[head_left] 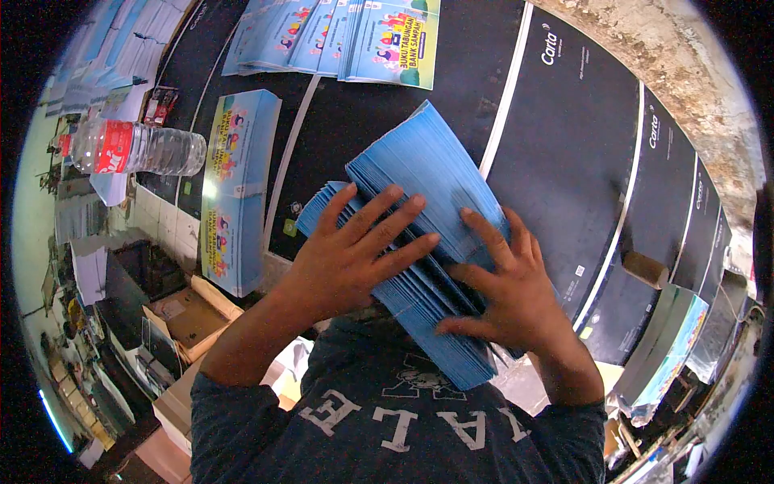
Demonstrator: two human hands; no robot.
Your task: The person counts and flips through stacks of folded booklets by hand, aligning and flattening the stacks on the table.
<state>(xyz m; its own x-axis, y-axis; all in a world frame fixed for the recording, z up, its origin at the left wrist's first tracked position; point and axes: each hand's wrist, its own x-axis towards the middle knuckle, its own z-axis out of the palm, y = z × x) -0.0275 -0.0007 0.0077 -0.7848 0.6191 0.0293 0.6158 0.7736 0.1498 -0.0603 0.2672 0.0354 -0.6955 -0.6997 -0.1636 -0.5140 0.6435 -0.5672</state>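
Two blue stacks of thin folded booklets lie side by side at a slant before my chest, their many edges facing up. My left hand (363,250) lies with spread fingers across the nearer stack (439,339), its fingertips reaching towards the gap. On the farther stack (427,173) rest the fingers of my right hand (504,282), spread apart, while its thumb points across the nearer one. Neither hand visibly wraps around a stack. The undersides of the stacks are hidden.
Printed booklets (395,44) lie fanned at the back, and another booklet pile (262,194) stands at the left. Beside it is a water bottle (137,148). Black Carta-marked wrapping (556,161) covers the work surface. A thick booklet stack (665,347) sits at right, an open carton (189,315) at left.
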